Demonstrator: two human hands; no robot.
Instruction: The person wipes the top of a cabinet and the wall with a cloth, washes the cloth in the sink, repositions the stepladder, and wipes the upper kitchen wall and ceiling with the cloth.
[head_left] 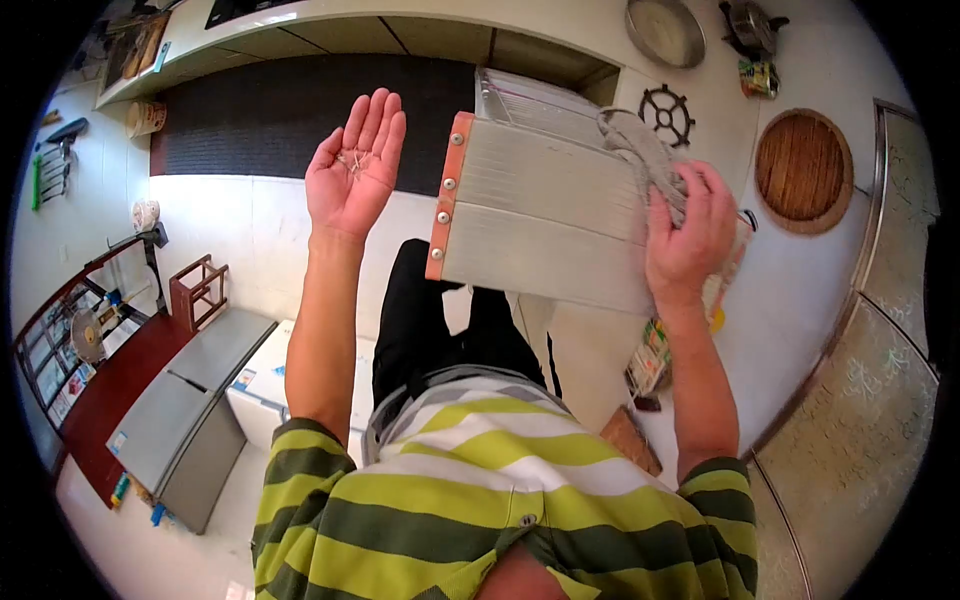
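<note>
My left hand (355, 165) is held palm up with its fingers stretched out. Small pale bits (353, 161) lie loose on that palm. On the other side, my right hand (697, 228) has its fingers closed on a grey cloth (645, 150), part of which hangs past the far edge. The cloth rests at the right end of a pale, ribbed panel (545, 205). Along the panel's left end runs an orange-red strip (450, 195) with several round bolt heads. What supports the panel cannot be made out.
A dark mat (260, 115) lies beyond my left hand, below a long counter (380, 35). To the right are a round wooden board (803, 165), a black wheel-shaped rack (666, 115) and a metal pan (665, 30). A grey fridge-like cabinet (190, 390) and a small wooden stool (198, 290) stand left.
</note>
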